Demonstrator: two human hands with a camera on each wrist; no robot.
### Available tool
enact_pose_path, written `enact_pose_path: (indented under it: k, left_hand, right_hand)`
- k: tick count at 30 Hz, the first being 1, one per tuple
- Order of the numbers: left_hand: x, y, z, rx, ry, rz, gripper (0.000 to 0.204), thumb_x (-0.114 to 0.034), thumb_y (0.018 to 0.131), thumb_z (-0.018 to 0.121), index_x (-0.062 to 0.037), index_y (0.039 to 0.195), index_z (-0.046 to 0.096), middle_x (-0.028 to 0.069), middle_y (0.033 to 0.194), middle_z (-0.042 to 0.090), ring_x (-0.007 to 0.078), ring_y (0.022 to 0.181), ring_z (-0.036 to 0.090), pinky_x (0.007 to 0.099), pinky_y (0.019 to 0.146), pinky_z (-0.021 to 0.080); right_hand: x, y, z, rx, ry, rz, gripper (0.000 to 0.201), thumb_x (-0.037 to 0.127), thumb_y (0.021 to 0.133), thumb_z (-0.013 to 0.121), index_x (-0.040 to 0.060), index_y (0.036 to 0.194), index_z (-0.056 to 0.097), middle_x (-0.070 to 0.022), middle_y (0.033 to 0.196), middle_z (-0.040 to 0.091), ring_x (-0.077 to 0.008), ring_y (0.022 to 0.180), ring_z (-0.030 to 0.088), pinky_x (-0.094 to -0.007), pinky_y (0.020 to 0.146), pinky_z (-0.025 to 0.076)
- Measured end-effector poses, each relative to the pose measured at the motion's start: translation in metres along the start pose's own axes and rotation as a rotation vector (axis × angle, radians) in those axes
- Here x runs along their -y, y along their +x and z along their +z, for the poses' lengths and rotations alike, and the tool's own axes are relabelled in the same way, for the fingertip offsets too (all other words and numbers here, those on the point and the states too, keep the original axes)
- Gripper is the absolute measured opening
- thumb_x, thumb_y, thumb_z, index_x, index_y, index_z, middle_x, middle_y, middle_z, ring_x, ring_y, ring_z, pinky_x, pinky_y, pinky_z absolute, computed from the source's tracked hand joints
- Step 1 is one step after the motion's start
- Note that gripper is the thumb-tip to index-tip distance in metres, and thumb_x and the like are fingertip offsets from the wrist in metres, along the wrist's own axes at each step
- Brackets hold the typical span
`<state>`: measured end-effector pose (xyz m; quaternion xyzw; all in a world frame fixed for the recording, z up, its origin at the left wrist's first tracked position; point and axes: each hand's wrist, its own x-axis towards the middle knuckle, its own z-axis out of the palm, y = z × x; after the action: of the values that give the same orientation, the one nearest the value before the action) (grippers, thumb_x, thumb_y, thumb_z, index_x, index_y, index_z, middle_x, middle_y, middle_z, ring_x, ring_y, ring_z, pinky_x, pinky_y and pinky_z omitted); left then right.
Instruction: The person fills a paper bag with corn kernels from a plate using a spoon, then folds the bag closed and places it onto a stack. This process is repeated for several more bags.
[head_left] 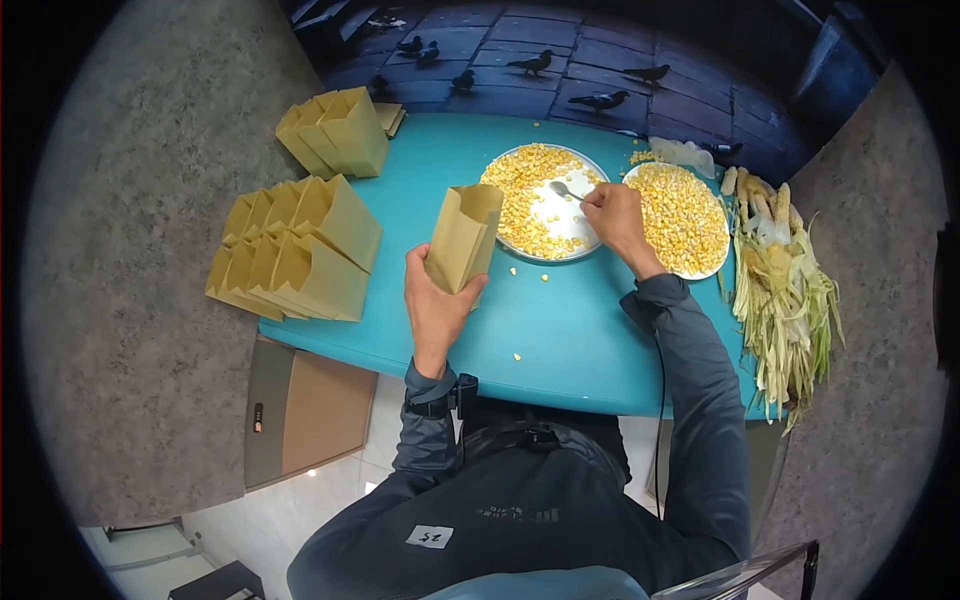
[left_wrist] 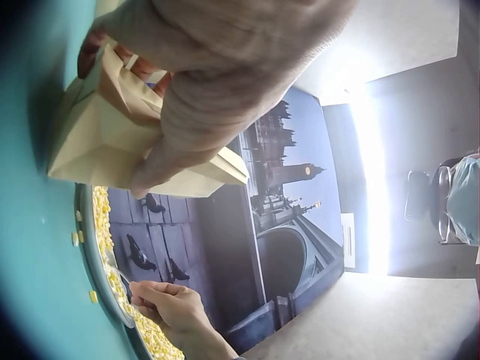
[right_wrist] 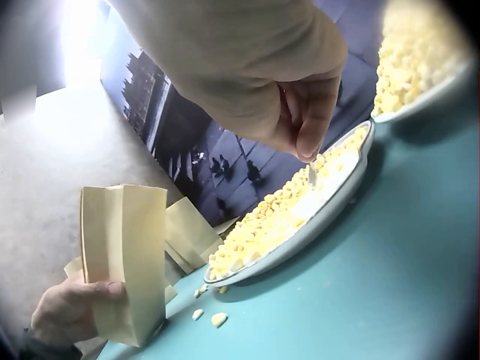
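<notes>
My left hand (head_left: pixel 437 305) grips a brown paper bag (head_left: pixel 465 235) around its lower part; the bag stands upright with its mouth up. In the left wrist view the thumb and fingers wrap both sides of the bag (left_wrist: pixel 112 142). My right hand (head_left: pixel 615 218) pinches the handle of a metal spoon (head_left: pixel 566 190) over a white plate (head_left: pixel 548 207) of yellow corn kernels (head_left: pixel 525 205). The spoon's bowl is at the bare part of that plate. In the right wrist view the pinching fingertips (right_wrist: pixel 307 150) hide most of the handle.
A second plate heaped with kernels (head_left: pixel 680 220) stands on the right, beside corn cobs and husks (head_left: pixel 780 290). Rows of open paper bags (head_left: pixel 300 250) line the left edge, with more bags (head_left: pixel 335 130) behind. Loose kernels (head_left: pixel 517 357) dot the teal table (head_left: pixel 590 330).
</notes>
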<state>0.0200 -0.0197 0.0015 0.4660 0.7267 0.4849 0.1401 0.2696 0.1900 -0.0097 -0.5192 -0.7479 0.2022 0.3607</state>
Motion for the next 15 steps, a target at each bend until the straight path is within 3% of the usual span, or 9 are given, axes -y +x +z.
enact_pose_path:
  k: [1, 2, 3, 6, 15]
  left_hand:
    - [-0.004, -0.001, -0.003, 0.002, -0.027, -0.026, 0.084, -0.02, 0.071, 0.101, -0.0009, 0.136, 0.051, 0.0213, 0.126, 0.068, 0.0368, 0.115, 0.069, 0.0455, 0.099, 0.056]
    - [-0.006, -0.001, -0.006, 0.003, -0.055, -0.052, 0.084, -0.021, 0.071, 0.1, -0.0002, 0.135, 0.051, 0.0228, 0.127, 0.067, 0.0395, 0.116, 0.068, 0.0474, 0.1, 0.054]
    - [-0.003, -0.002, -0.006, 0.008, -0.049, -0.048, 0.084, -0.021, 0.071, 0.1, -0.0002, 0.135, 0.051, 0.0228, 0.127, 0.067, 0.0395, 0.116, 0.068, 0.0474, 0.1, 0.054]
    - [0.007, -0.002, -0.011, -0.014, -0.039, -0.046, 0.084, -0.021, 0.072, 0.1, -0.0003, 0.136, 0.05, 0.0227, 0.127, 0.067, 0.0393, 0.116, 0.068, 0.0474, 0.101, 0.054]
    - [-0.003, -0.002, -0.006, 0.0, -0.04, -0.05, 0.084, -0.021, 0.071, 0.1, -0.0004, 0.136, 0.051, 0.0221, 0.126, 0.067, 0.0386, 0.116, 0.068, 0.0472, 0.1, 0.055]
  right_hand:
    - [0.001, 0.004, 0.007, 0.034, 0.033, 0.021, 0.009, 0.008, 0.081, 0.08, -0.0002, 0.085, 0.082, -0.0186, 0.077, 0.077, -0.0325, 0.069, 0.076, -0.0403, 0.07, 0.061]
    - [0.002, 0.008, 0.015, 0.095, 0.091, 0.074, 0.008, 0.009, 0.08, 0.083, 0.0008, 0.083, 0.082, -0.0148, 0.075, 0.079, -0.0267, 0.065, 0.076, -0.0368, 0.067, 0.061]
    - [0.002, 0.007, 0.018, 0.091, 0.097, 0.079, 0.008, 0.009, 0.08, 0.083, 0.0008, 0.083, 0.082, -0.0148, 0.075, 0.079, -0.0267, 0.065, 0.076, -0.0368, 0.067, 0.061]
    - [0.011, 0.004, 0.019, 0.229, 0.192, 0.124, 0.007, 0.007, 0.082, 0.086, 0.0009, 0.081, 0.082, -0.0092, 0.072, 0.079, -0.0147, 0.061, 0.075, -0.0296, 0.062, 0.059]
    - [0.024, -0.003, 0.007, 0.432, 0.567, 0.478, 0.006, -0.001, 0.085, 0.084, -0.0037, 0.085, 0.078, -0.0125, 0.079, 0.078, -0.0151, 0.068, 0.076, -0.0262, 0.062, 0.062]
